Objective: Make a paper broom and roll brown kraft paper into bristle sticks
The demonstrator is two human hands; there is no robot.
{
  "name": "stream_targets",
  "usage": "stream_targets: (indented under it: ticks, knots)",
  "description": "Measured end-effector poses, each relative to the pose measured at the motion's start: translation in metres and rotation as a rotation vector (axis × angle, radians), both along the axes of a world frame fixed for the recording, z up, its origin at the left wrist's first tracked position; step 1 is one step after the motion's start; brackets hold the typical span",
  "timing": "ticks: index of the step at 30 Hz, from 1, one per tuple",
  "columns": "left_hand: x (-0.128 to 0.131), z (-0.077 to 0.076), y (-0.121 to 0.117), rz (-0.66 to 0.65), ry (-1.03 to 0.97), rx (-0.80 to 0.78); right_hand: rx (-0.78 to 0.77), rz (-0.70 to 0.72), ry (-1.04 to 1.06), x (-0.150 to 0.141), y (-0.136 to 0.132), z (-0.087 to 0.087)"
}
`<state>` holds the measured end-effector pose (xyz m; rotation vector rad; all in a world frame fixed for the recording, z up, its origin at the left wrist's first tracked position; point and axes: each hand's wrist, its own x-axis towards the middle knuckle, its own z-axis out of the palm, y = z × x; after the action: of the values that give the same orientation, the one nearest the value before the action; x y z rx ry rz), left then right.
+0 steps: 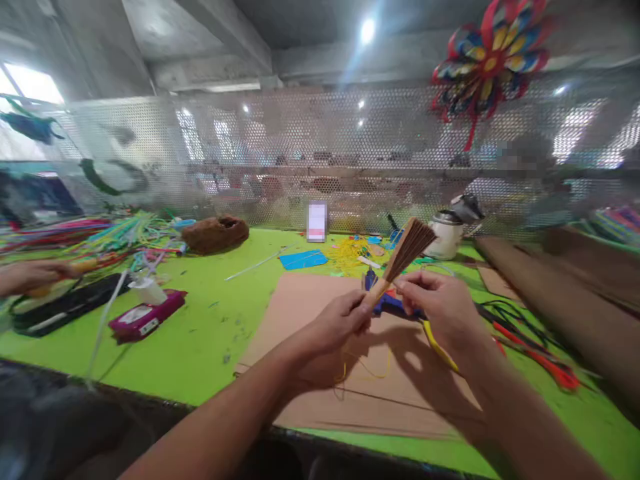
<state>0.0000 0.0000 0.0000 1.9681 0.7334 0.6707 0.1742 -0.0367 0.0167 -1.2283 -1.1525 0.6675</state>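
A brown pleated fan-like piece of cardboard or paper is in my left hand, its fingers closed round the narrow lower end. The pleats spread upward and to the right. Close by on the right, my right hand has thumb and fingers pinched together beside the fan; what lies between the fingertips is too small to make out. Behind the hands lies a blue glue gun, partly covered by them. Brown cardboard sheets are stacked below, with a thin yellow strand over them.
A blue sheet, yellow scraps and a lit phone are farther back. Orange-handled scissors lie right, a purple power strip left. Another person's hand is at far left. Perforated mesh stands behind the table.
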Motion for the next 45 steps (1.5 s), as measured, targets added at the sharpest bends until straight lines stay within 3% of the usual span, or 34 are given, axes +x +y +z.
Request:
stream_targets:
  ticks: [13, 21, 27, 30, 37, 41, 45]
  knots:
    - [0.004, -0.007, 0.003, 0.017, -0.036, 0.006, -0.033, -0.085, -0.134, -0.002, 0.001, -0.002]
    - [0.004, -0.007, 0.005, 0.059, -0.047, 0.029, -0.038, 0.138, 0.277, -0.004, 0.005, -0.007]
    - [0.005, -0.007, 0.005, 0.085, -0.088, 0.021, -0.046, 0.26, 0.428, -0.003, 0.007, -0.008]
    - [0.004, -0.005, 0.004, 0.071, -0.156, -0.092, -0.048, 0.244, 0.445, -0.003, 0.007, -0.008]
    - [0.002, -0.009, 0.006, -0.116, -0.424, -0.534, -0.034, 0.171, 0.487, -0.006, 0.011, -0.01]
    - [0.002, -0.011, 0.006, -0.136, -0.455, -0.574, -0.024, 0.214, 0.541, -0.008, 0.01, -0.006]
    - [0.003, -0.01, 0.005, -0.114, -0.421, -0.489, -0.04, 0.299, 0.599, -0.011, 0.007, -0.004]
